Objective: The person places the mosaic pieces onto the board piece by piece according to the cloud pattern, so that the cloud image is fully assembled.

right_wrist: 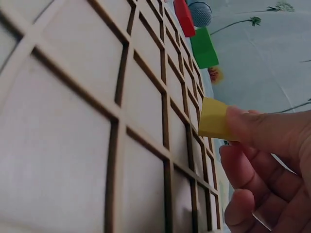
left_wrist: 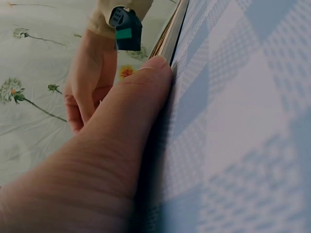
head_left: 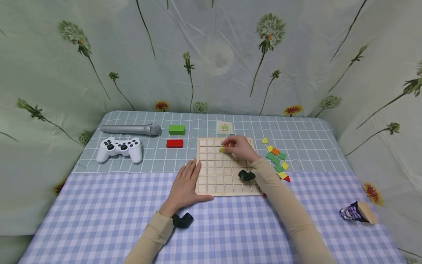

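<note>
Checked lilac-and-white cloth covered the near half of the table, and most of it lay bare on both sides of the person's arms, apart from a small purple-patterned object with a tan wooden piece near the right edge. Just beyond the sleeves, the left hand lay flat with fingers straight and together, its thumb side pressed against the left edge of the pale wooden grid board; the left wrist view showed the thumb right against that board's rim. Over the upper middle of the board, the right hand pinched a small yellow wooden tile between thumb and fingertip, the other fingers curled beneath; from the right wrist view the tile hung just above the grid cells, not yet seated in one. To the right of the board a loose string of yellow, green, orange and red tiles ran along its edge, near but apart. Left of the board sat a red rectangular block and, behind it, a green rectangular block. Farther left lay a white game controller and a silver microphone. A small printed pattern card sat just past the board's far edge, with open grey gridded cloth behind.
</note>
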`<act>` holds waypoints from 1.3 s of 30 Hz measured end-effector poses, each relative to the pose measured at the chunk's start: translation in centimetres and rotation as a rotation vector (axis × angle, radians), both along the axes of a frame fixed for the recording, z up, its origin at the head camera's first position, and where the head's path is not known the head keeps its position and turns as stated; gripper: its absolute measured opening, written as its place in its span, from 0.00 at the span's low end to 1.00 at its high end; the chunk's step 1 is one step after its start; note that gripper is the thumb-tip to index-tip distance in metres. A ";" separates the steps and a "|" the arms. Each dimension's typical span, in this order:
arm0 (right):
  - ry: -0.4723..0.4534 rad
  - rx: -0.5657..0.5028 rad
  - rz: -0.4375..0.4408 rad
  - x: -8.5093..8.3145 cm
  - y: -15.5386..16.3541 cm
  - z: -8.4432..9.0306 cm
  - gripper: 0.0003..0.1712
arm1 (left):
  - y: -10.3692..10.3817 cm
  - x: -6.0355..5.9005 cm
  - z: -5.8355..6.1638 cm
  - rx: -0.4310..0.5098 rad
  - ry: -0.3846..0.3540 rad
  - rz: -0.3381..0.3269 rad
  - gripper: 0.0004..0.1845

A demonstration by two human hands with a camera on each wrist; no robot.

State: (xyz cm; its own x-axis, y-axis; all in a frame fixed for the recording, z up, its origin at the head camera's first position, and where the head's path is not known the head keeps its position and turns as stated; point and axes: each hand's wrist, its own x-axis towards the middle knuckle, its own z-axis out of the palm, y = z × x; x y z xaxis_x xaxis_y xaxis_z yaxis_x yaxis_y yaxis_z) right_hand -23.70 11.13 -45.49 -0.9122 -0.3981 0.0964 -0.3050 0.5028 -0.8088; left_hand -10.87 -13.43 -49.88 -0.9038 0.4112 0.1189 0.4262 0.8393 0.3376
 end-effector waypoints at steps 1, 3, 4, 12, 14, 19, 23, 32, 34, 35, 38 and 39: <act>0.009 0.006 0.002 -0.1 -0.3 -0.1 0.05 | 0.0 0.0 0.0 -0.002 0.000 0.001 0.66; 0.026 0.022 0.008 -0.1 -0.7 -0.2 0.05 | 0.0 0.0 0.0 -0.003 0.000 0.003 0.66; 0.032 0.034 0.011 -0.2 -0.9 -0.3 0.04 | -0.1 0.1 0.0 -0.003 -0.003 0.004 0.66; 0.057 0.121 0.028 -0.8 -1.8 -0.5 0.02 | -0.1 0.2 -0.2 -0.009 -0.015 0.006 0.66; 0.061 0.131 0.035 -0.9 -1.8 -0.6 0.03 | -0.1 0.2 -0.2 -0.009 -0.011 0.007 0.66; 0.059 0.163 0.053 -1.3 -1.7 -0.5 0.05 | -0.1 0.1 -0.1 -0.015 -0.007 0.009 0.66; 0.041 0.203 0.074 -1.5 -1.5 -0.1 0.05 | 0.0 0.0 -0.1 -0.024 -0.007 0.009 0.66; 0.051 0.246 0.173 -1.9 -1.5 0.2 0.05 | 0.0 0.0 0.0 -0.028 -0.004 0.011 0.66; 0.062 0.247 0.186 -1.9 -1.5 0.1 0.05 | 0.0 0.0 0.0 -0.028 -0.006 0.011 0.66; 0.065 0.249 0.185 -1.9 -1.6 0.0 0.05 | 0.0 0.0 0.0 -0.028 -0.007 0.011 0.66; 0.065 0.257 0.163 -1.8 -1.6 -0.1 0.05 | 0.0 0.0 -0.1 -0.025 -0.011 0.011 0.66; 0.062 0.260 0.147 -1.7 -1.6 -0.1 0.05 | 0.0 0.0 -0.1 -0.024 -0.011 0.010 0.66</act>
